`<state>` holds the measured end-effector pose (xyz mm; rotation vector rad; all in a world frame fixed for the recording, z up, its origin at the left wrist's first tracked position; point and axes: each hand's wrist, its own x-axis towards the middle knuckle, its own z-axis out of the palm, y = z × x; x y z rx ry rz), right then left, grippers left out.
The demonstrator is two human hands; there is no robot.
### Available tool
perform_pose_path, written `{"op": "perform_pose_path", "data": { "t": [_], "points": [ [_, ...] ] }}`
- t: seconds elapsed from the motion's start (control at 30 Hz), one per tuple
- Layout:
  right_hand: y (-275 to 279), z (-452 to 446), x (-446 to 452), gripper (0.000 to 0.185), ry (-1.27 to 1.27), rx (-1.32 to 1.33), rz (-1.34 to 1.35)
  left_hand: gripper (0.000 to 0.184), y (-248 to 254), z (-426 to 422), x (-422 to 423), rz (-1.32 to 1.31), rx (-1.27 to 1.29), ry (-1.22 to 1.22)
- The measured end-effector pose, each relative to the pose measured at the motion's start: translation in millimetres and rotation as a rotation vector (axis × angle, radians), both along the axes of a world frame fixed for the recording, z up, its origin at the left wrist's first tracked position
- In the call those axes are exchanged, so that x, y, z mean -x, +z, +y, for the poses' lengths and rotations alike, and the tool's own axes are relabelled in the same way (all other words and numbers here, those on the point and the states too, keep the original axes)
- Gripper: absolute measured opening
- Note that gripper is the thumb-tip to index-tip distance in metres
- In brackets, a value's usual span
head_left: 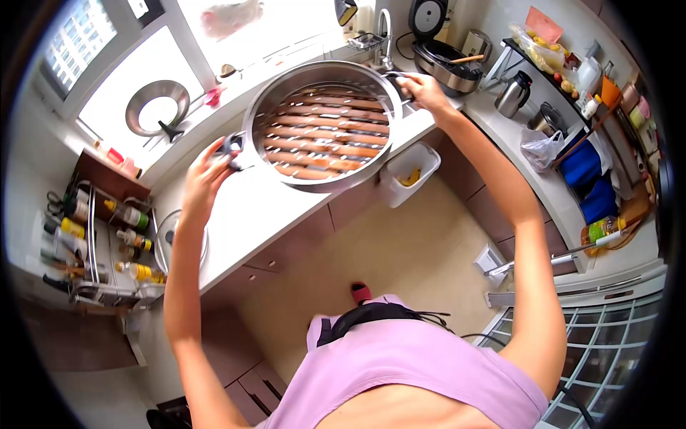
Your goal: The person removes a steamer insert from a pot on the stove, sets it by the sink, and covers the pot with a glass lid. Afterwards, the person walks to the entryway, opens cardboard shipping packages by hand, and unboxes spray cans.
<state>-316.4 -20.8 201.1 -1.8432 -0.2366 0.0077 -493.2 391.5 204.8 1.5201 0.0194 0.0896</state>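
Note:
A large round metal steamer tray (325,130) hangs between my hands above the white counter, tilted toward the camera. Many holes or slots pierce its base, and brownish stripes show across it; whether they lie in it or show through I cannot tell. My left hand (207,170) is closed round the dark handle on its left side. On the upper right, my right hand (423,93) grips the other dark handle. A glass lid (171,239) lies on the counter beside my left forearm, partly hidden by it.
A sink faucet (386,43) and an open rice cooker (446,68) stand behind. Right are a steel thermos (513,94) and a loaded shelf. A bottle rack (93,236) is left. A white bin (410,175) hangs at the counter front, above the floor (321,264).

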Motion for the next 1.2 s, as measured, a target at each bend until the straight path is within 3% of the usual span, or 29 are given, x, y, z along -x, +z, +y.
{"op": "perform_pose_path", "data": {
  "t": [0.13, 0.3, 0.4, 0.47, 0.67, 1.1, 1.17, 1.2],
  "points": [
    [-36, -79, -83, 0.023, -0.176, 0.011, 0.056, 0.046, -40, -60, -180, 0.075, -0.079, -0.110],
    [-102, -130, -136, 0.025, -0.324, -0.046, 0.095, 0.046, -102, -103, -307, 0.082, -0.136, -0.171],
    [-146, -138, -173, 0.022, -0.367, 0.070, 0.121, 0.048, -146, -104, -368, 0.127, -0.177, -0.251],
    [-176, -144, -204, 0.035, -0.379, 0.158, 0.163, 0.049, -172, -107, -395, 0.175, -0.206, -0.239],
    [-242, -112, -248, 0.039, -0.257, 0.342, 0.210, 0.052, -247, -87, -413, 0.329, -0.221, -0.077],
    [-303, -47, -283, 0.036, 0.021, 0.368, 0.272, 0.052, -303, -40, -356, 0.462, -0.165, 0.181],
    [-307, -45, -285, 0.036, 0.054, 0.286, 0.223, 0.051, -305, -45, -345, 0.296, -0.132, 0.376],
    [-305, -44, -287, 0.037, 0.058, 0.307, 0.225, 0.053, -287, -61, -334, 0.256, -0.555, 0.533]
  ]
}}
